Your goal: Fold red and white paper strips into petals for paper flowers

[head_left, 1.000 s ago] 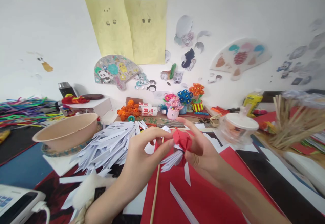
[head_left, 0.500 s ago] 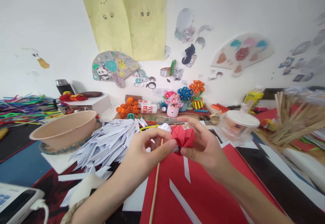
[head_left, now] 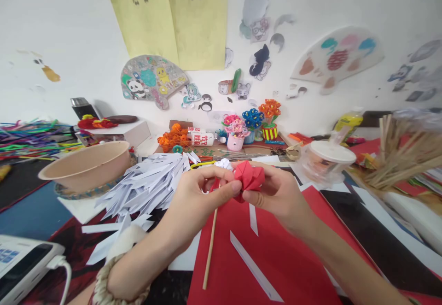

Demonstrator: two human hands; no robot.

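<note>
The left hand (head_left: 193,203) and right hand (head_left: 281,199) are pinching the red paper flower (head_left: 249,177) above the table's red sheet (head_left: 276,259); it is light and crushable, probably wanting a gentle grip near its base.

White wall (head_left: 51,28) filling the upper half, two pale yellow paper sheets (head_left: 172,19) taped at 12 o'clock, sticker-covered paper fan (head_left: 152,79) at 11 o'clock, painted fan (head_left: 336,54) at 2 o'clock, small cartoon cut-outs (head_left: 257,65) between them, soft even light, blue-topped table (head_left: 31,213) at 8 o'clock
</note>
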